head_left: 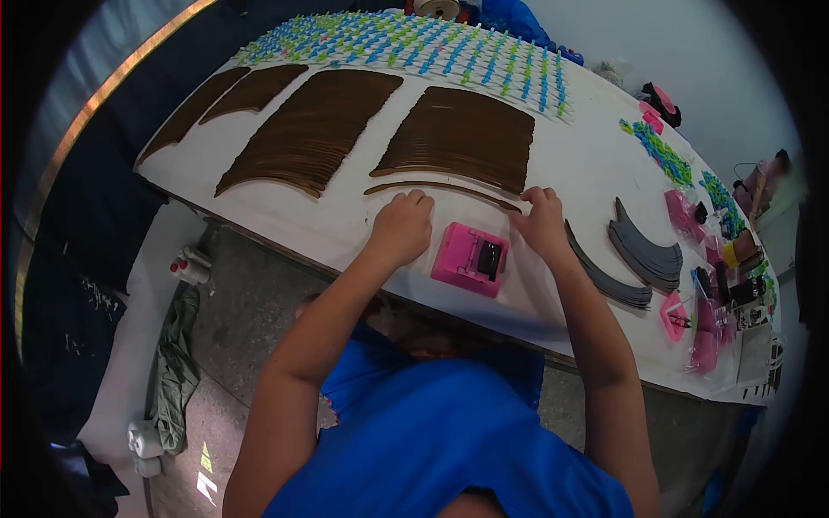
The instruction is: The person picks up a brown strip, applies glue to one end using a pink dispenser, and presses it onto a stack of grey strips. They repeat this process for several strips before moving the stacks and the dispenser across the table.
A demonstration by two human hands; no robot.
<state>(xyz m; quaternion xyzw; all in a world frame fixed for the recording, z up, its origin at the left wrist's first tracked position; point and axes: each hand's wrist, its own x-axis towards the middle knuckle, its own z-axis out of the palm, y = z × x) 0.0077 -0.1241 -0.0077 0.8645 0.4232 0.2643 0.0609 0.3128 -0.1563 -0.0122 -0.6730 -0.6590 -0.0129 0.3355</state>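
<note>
Head camera: left hand [401, 226] and right hand [540, 223], fingers half-curled, rest fingertips on a thin brown curved strip [440, 186] lying on the white table [587, 164] just beyond a pink device [471, 257], any pinch impossible to tell.

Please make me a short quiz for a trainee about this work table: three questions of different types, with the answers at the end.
1. True or false: the pink device lies on the table between the left hand and the right hand.
2. What do both hands touch? A) a thin curved brown strip B) a roll of tape C) a green clip
3. Fill in: the grey curved pieces lie to the ___ of the right hand.

Key: 1 true; 2 A; 3 right.
</note>
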